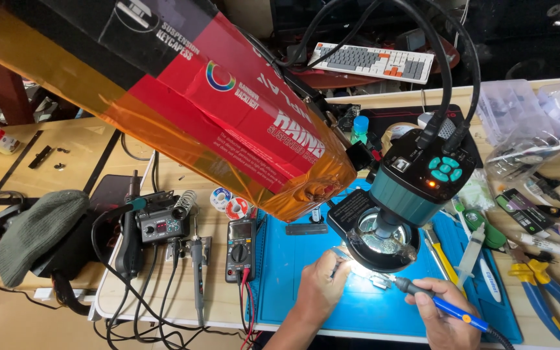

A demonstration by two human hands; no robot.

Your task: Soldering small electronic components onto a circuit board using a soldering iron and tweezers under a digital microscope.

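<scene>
The right hand [441,310] is gripping a blue-handled soldering iron [437,300] like a pen, fingers closed around the grip, with the tip pointing left toward the bright spot under the microscope [404,194]. The left hand [322,285] is pinching a thin tool, probably tweezers [337,260], fingers together on it, reaching into the same lit patch. Both are working on a small metallic part [378,279] lying on the blue mat [293,272], near the front edge, right under the ring light.

Judging from this, the work is going best if both wrists are resting on the mat, so only the fingers are moving. The iron tip should be touching just the joint, and briefly, while the tweezers are keeping the part from sliding. The iron's cable is trailing off the near right corner; it should be hanging slack so it is not tugging the hand.

The part is looking small, silvery and flat, partly washed out by the glare, so its details cannot be made out. It is sitting between the two hands, just right of the left fingertips and touching, or almost touching, the iron's tip.

To the left, a multimeter [240,241] and a soldering station [161,225] are standing off the mat. Yellow-handled pliers [542,285] are lying far right. An orange and red box [183,84] is looming over the bench.
</scene>
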